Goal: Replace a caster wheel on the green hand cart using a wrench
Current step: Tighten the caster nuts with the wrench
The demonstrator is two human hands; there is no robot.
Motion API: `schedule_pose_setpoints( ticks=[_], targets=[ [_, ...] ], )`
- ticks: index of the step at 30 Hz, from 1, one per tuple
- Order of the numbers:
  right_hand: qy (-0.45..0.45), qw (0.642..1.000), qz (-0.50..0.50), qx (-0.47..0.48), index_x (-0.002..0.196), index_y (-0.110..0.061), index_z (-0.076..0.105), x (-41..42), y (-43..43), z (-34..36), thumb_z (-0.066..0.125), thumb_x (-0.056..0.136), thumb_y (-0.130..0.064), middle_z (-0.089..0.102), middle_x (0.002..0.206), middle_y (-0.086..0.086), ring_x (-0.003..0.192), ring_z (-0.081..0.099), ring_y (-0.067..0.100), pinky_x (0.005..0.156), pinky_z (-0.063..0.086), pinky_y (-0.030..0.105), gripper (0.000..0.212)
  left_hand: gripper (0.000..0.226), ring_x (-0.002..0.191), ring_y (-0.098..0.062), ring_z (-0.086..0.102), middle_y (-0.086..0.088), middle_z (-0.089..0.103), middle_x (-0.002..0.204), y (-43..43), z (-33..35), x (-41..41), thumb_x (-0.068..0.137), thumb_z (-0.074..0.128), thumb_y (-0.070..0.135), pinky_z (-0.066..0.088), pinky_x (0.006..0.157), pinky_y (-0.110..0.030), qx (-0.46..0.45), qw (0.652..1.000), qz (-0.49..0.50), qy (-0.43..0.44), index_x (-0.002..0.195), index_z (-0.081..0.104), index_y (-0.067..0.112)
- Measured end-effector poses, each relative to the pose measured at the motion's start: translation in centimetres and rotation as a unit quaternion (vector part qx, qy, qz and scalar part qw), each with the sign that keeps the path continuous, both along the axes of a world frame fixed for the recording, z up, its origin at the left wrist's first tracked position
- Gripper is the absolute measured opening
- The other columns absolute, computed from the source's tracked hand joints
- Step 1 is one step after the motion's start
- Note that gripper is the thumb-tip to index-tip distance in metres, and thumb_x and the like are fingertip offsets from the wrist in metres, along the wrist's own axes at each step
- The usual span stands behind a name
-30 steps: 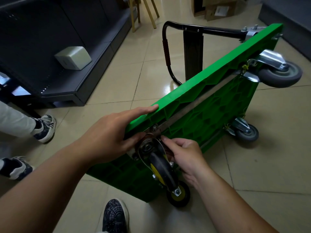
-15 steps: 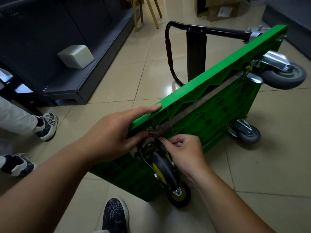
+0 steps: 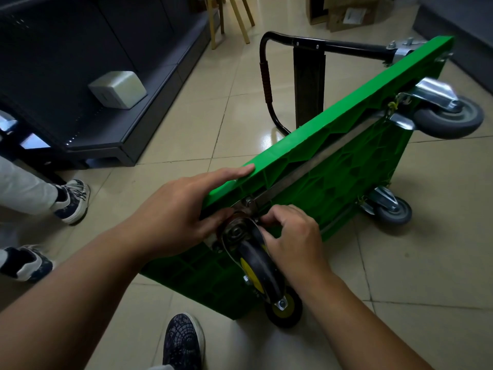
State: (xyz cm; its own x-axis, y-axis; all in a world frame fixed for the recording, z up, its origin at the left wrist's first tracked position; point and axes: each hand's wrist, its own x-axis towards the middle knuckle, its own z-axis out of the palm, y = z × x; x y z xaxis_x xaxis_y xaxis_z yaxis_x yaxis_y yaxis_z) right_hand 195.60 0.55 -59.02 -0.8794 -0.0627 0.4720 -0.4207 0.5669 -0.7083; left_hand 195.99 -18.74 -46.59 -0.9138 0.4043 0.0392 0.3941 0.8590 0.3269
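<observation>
Head view: right hand (image 3: 290, 236), fingers curled, pinches at the top of the caster wheel (image 3: 260, 265), which lies just to its left, fork running down toward the floor (image 3: 413, 289). Left hand (image 3: 173, 209), fingers straight, steadies the upper edge of the green hand cart (image 3: 333, 166), tipped on its side.

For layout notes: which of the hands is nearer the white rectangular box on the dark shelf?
Left hand: right of the white box. Right hand: farther right, on the black caster.
</observation>
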Motion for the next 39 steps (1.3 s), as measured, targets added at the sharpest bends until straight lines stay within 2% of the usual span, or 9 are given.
schedule_pose_setpoints(
  ticks=[2, 6, 12, 17, 24, 29, 33, 35, 39],
  targets=[
    [0.0, 1.0, 0.007, -0.014, 0.073, -0.012, 0.067, 0.0, 0.2, -0.3, 0.089, 0.072, -0.011, 0.064, 0.074, 0.0, 0.072, 0.061, 0.021, 0.063, 0.05, 0.033, 0.022, 0.076, 0.103, -0.02, 0.071, 0.014, 0.064, 0.139, 0.0, 0.0, 0.0, 0.091, 0.066, 0.038, 0.057, 0.086, -0.048, 0.003, 1.0, -0.001, -0.003, 0.152, 0.028, 0.062],
    [-0.143, 0.987, 0.005, -0.071, 0.071, -0.021, 0.067, 0.1, 0.2, -0.3, 0.086, 0.077, -0.024, 0.067, 0.073, -0.01, 0.071, 0.063, 0.009, 0.063, 0.052, 0.028, 0.02, 0.076, 0.103, -0.024, 0.071, 0.012, 0.065, 0.138, 0.0, 0.0, -0.1, 0.091, 0.065, 0.038, 0.057, 0.086, -0.05, 0.001, 1.0, -0.002, -0.006, 0.152, 0.027, 0.063],
    [-0.327, 0.897, 0.032, -0.295, 0.069, -0.016, 0.074, -0.4, 0.2, -0.5, 0.087, 0.077, -0.031, 0.074, 0.065, -0.004, 0.06, 0.069, 0.004, 0.053, 0.048, 0.014, 0.021, 0.078, 0.104, -0.02, 0.071, 0.015, 0.062, 0.141, 0.0, 0.0, -0.1, 0.092, 0.069, 0.033, 0.058, 0.086, -0.048, 0.0, 1.0, 0.0, -0.005, 0.152, 0.028, 0.062],
    [-0.351, 0.88, 0.055, -0.317, 0.072, -0.016, 0.076, 0.0, -0.1, -1.0, 0.078, 0.087, -0.036, 0.076, 0.071, -0.001, 0.067, 0.072, 0.01, 0.057, 0.05, 0.016, 0.025, 0.078, 0.106, -0.021, 0.07, 0.013, 0.062, 0.142, 0.0, 0.0, -0.1, 0.091, 0.068, 0.035, 0.058, 0.088, -0.049, 0.001, 1.0, 0.0, -0.007, 0.152, 0.028, 0.063],
    [-0.368, 0.868, 0.056, -0.329, 0.076, -0.008, 0.077, 0.0, -0.4, -1.0, 0.069, 0.094, -0.037, 0.075, 0.075, 0.012, 0.069, 0.069, 0.023, 0.064, 0.05, 0.034, 0.035, 0.076, 0.111, -0.02, 0.069, 0.015, 0.06, 0.145, 0.1, 0.1, -0.1, 0.09, 0.065, 0.038, 0.057, 0.091, -0.049, 0.007, 1.0, -0.003, -0.013, 0.153, 0.029, 0.059],
    [-0.387, 0.853, 0.065, -0.343, 0.081, -0.006, 0.078, 0.1, -0.4, -1.0, 0.062, 0.099, -0.036, 0.075, 0.083, 0.018, 0.082, 0.071, 0.037, 0.067, 0.05, 0.034, 0.039, 0.075, 0.107, -0.02, 0.07, 0.013, 0.063, 0.14, 0.0, 0.0, -0.1, 0.09, 0.064, 0.039, 0.058, 0.087, -0.049, 0.005, 1.0, -0.003, -0.012, 0.153, 0.029, 0.06],
    [-0.376, 0.858, 0.061, -0.345, 0.08, -0.005, 0.075, -0.1, -0.3, -1.2, 0.068, 0.096, -0.034, 0.075, 0.08, 0.016, 0.073, 0.07, 0.029, 0.063, 0.053, 0.037, 0.034, 0.075, 0.111, -0.026, 0.069, 0.011, 0.063, 0.141, 0.0, -0.1, -0.2, 0.092, 0.066, 0.037, 0.056, 0.091, -0.053, 0.006, 1.0, -0.001, -0.014, 0.152, 0.029, 0.061],
    [-0.325, 0.883, 0.036, -0.337, 0.08, -0.011, 0.073, -0.2, 0.0, -1.4, 0.074, 0.091, -0.032, 0.075, 0.075, 0.005, 0.074, 0.072, 0.023, 0.064, 0.055, 0.036, 0.023, 0.075, 0.11, -0.028, 0.069, 0.011, 0.063, 0.141, -0.1, 0.0, -0.2, 0.092, 0.067, 0.036, 0.056, 0.092, -0.054, 0.007, 1.0, 0.001, -0.018, 0.152, 0.029, 0.062],
    [-0.048, 0.985, 0.061, -0.157, 0.092, -0.018, 0.071, -0.7, 1.8, -1.8, 0.08, 0.086, -0.023, 0.067, 0.088, -0.01, 0.085, 0.065, 0.007, 0.074, 0.052, 0.021, 0.012, 0.074, 0.115, -0.026, 0.068, 0.012, 0.06, 0.145, 0.0, 0.1, -0.2, 0.091, 0.065, 0.037, 0.056, 0.095, -0.054, 0.014, 1.0, -0.003, -0.024, 0.152, 0.031, 0.06]
  ],
)
